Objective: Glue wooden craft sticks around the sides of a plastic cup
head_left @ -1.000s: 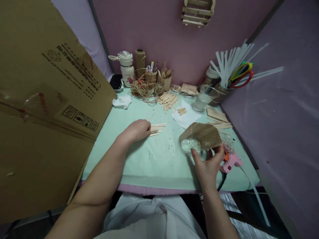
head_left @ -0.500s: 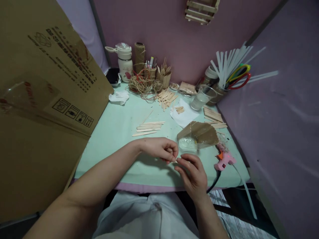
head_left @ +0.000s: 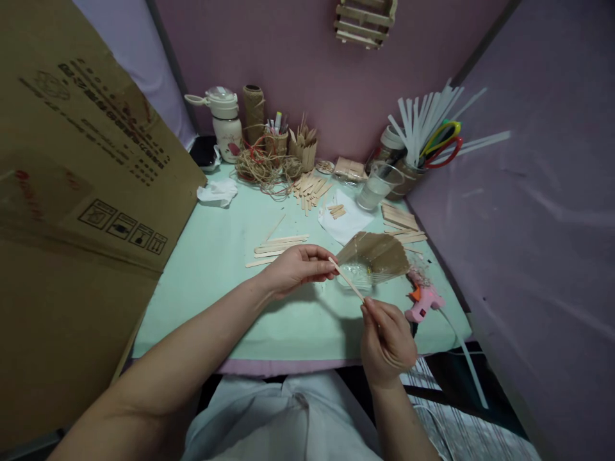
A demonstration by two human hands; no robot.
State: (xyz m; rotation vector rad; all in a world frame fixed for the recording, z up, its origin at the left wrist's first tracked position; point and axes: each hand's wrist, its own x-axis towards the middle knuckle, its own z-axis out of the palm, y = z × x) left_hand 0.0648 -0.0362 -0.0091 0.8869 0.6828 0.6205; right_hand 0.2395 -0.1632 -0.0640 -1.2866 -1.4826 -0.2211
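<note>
A thin wooden craft stick [head_left: 350, 282] slants between my two hands above the table. My left hand [head_left: 305, 269] pinches its upper end between thumb and fingers. At its lower end, the fingertips of my right hand [head_left: 388, 339] are closed on it. Just behind the stick lies a clear plastic cup with a brown covering [head_left: 379, 253], partly hidden by the stick. To the left, several craft sticks [head_left: 278, 243] lie side by side, some covered by my left hand. A pink glue gun [head_left: 425, 302] rests right of my right hand.
A large cardboard box [head_left: 86, 211] walls off the left side. Along the back stand a white bottle [head_left: 227, 128], tangled twine [head_left: 259, 163], a pile of sticks [head_left: 310, 190] and a clear cup [head_left: 377, 189]. Glue sticks and scissors [head_left: 444, 144] fill a holder at the right.
My hands have moved apart, and the craft stick now shows at length between them. My left hand has risen slightly. The whole view has shifted a little, so things appear further left.
</note>
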